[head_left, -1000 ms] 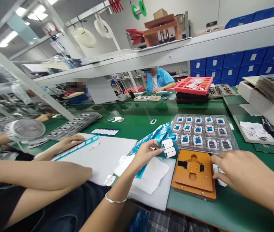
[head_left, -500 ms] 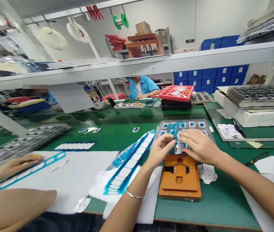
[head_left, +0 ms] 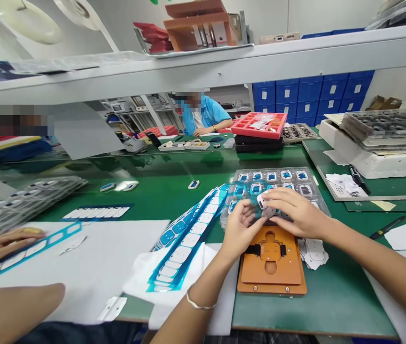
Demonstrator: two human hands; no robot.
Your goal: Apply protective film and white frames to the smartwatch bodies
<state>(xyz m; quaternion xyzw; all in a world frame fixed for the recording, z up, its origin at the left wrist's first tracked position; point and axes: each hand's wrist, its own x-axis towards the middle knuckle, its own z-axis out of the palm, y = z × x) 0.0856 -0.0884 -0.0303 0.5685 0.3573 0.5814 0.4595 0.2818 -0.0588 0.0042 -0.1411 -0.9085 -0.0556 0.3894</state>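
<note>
A small white plastic part with a dark slot is up between my hands, above the front of the clear tray. My right hand grips it between fingers and thumb. My left hand is at its other side, fingers curled and thumb against its lower end; the exact contact is partly hidden. Behind them the clear plastic tray holds rows of white-framed parts with blue film. Just below my hands lies an orange fixture with a shaped recess and black strips. To the left are blue-edged strips of white stickers.
White scraps lie right of the fixture, near a black pen. At the left, another person's hand rests on a sticker strip over white sheet. A red tray stands behind; a white shelf beam crosses overhead.
The view has tilted downward. My hands have drawn closer together around the white part, which is now turned at a different angle. The fixture has stayed in place.
</note>
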